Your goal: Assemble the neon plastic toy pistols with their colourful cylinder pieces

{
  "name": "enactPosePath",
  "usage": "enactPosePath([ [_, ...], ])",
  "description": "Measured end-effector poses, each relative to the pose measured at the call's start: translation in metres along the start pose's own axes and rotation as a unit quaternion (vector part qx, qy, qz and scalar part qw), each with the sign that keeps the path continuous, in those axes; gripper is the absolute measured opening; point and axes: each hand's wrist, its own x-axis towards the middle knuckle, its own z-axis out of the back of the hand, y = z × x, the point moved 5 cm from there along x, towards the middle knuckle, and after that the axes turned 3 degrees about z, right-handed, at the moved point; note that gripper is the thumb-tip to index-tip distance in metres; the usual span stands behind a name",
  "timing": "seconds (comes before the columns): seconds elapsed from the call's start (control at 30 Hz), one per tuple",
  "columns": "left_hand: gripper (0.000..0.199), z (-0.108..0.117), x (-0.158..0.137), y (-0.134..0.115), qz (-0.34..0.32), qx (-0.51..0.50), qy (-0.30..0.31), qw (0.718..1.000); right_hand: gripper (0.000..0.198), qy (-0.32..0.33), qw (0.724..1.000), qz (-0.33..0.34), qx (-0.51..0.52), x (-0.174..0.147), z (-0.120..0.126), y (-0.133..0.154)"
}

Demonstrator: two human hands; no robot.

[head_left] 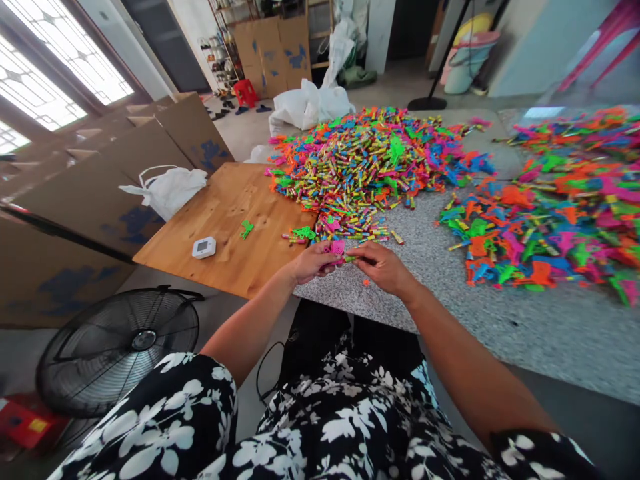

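Note:
My left hand [316, 263] is closed around a pink plastic toy gun [338, 247] over the near edge of the table. Close beside it, my right hand [384, 268] pinches a small yellow-green printed tube [349, 259], its end against the toy gun. Whether the tube is inside the gun or only touching it, I cannot tell. Just beyond my hands lie loose tubes [357, 227] and a green toy gun [303, 233]. A big heap of tubes and colourful toy guns [350, 157] rises behind them.
To the right spreads another pile of toy guns [543, 240] on the speckled stone top [415, 230]. The wooden board [220, 200] at left bears a white timer [204, 247], a green toy gun [247, 229] and a white bag [173, 190]. A floor fan [144, 340] and cardboard boxes [110, 173] stand left.

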Motion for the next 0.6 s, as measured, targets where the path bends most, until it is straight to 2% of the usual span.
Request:
enactPosePath([
  [0.13, 0.041, 0.0, 0.002, 0.004, 0.031, 0.051, 0.019, 0.998, 0.029, -0.001, 1.0, 0.012, -0.029, -0.005, -0.007, 0.005],
  [0.23, 0.037, -0.001, 0.006, 0.009, 0.043, 0.08, 0.036, 0.995, 0.027, -0.017, 0.999, -0.024, -0.021, -0.011, -0.007, -0.001],
  [0.3, 0.038, 0.009, 0.012, 0.007, 0.024, 0.14, 0.005, 0.99, 0.024, -0.017, 0.998, -0.062, -0.012, -0.015, 0.001, -0.011],
  [0.33, 0.039, 0.019, 0.015, 0.003, 0.002, 0.186, -0.041, 0.982, 0.024, -0.031, 0.996, -0.087, -0.014, -0.017, 0.009, -0.02],
  [0.4, 0.039, 0.05, 0.019, -0.01, -0.053, 0.292, -0.181, 0.938, 0.028, -0.125, 0.98, -0.156, -0.024, -0.022, 0.038, -0.041],
  [0.47, 0.034, 0.084, 0.019, -0.023, -0.081, 0.399, -0.314, 0.858, 0.037, -0.293, 0.925, -0.239, -0.019, -0.033, 0.072, -0.066],
  [0.53, 0.038, 0.112, 0.022, -0.026, -0.043, 0.487, -0.36, 0.795, 0.047, -0.4, 0.863, -0.309, -0.001, -0.044, 0.091, -0.087],
  [0.57, 0.041, 0.125, 0.025, -0.024, -0.013, 0.521, -0.36, 0.774, 0.049, -0.4, 0.856, -0.326, 0.001, -0.045, 0.093, -0.094],
  [0.6, 0.043, 0.134, 0.028, -0.022, 0.009, 0.548, -0.351, 0.759, 0.047, -0.367, 0.868, -0.334, -0.015, -0.043, 0.09, -0.099],
])
